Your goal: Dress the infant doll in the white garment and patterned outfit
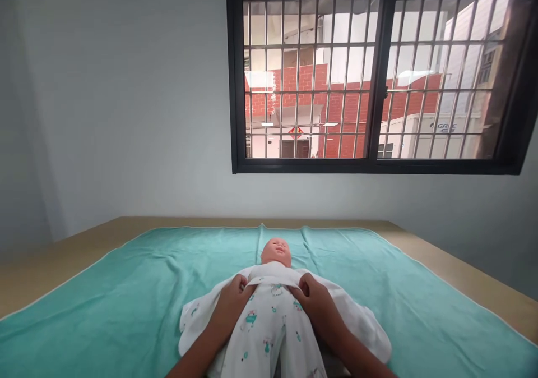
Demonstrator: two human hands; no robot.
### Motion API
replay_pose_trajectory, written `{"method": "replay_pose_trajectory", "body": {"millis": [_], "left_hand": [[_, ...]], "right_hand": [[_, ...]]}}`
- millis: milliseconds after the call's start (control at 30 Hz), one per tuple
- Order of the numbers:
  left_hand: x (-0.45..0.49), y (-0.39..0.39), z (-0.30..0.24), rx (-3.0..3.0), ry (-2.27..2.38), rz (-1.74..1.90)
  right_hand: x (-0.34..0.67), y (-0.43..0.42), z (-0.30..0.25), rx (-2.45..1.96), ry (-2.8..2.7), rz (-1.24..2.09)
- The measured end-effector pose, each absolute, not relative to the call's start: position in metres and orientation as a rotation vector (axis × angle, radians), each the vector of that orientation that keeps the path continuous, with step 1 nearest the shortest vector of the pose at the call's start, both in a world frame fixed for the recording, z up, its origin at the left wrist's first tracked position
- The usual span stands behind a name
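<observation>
A baby doll (276,250) lies on its back with its head away from me, its body mostly covered by cloth. White baby pants (269,316) with a green print are spread over its front, the legs hanging toward me. My left hand (235,296) pinches the left end of their waistband. At the right end of the same waistband, my right hand (311,295) is closed on the fabric. White cloth (363,322) fans out on both sides beneath my arms. Whether the waistband touches the doll cannot be seen.
A green blanket (121,299) with slight wrinkles covers most of the wooden table (458,271). Behind the table stands a grey-white wall (126,114) with a dark-framed, barred window (306,166).
</observation>
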State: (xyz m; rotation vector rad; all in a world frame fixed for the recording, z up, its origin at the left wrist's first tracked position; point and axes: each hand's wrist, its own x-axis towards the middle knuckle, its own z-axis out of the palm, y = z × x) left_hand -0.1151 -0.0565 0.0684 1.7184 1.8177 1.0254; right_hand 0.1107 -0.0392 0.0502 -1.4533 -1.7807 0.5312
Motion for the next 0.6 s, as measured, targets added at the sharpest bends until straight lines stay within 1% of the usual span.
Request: {"method": "replay_pose_trajectory", "body": {"millis": [133, 233, 367, 467, 533, 600], "left_hand": [[-0.116, -0.063, 0.072, 1.695, 1.813, 0.985], [-0.118, -0.063, 0.07, 1.7, 1.749, 0.998], [-0.124, -0.062, 0.069, 1.68, 1.596, 1.041], [-0.136, -0.063, 0.071, 1.663, 1.398, 0.913], [-0.146, -0.064, 0.07, 1.629, 1.261, 0.788], [-0.154, -0.066, 0.067, 1.552, 1.198, 0.737]], "right_hand": [[0.113, -0.047, 0.055, -1.47, -1.76, 0.585], [0.118, -0.047, 0.06, -1.41, -1.792, 0.693], [0.13, -0.043, 0.064, -1.309, -1.932, 0.807], [0.136, -0.04, 0.065, -1.339, -2.009, 0.838], [0.138, -0.04, 0.066, -1.382, -1.993, 0.974], [0.14, -0.043, 0.068, -1.422, -1.925, 1.173]]}}
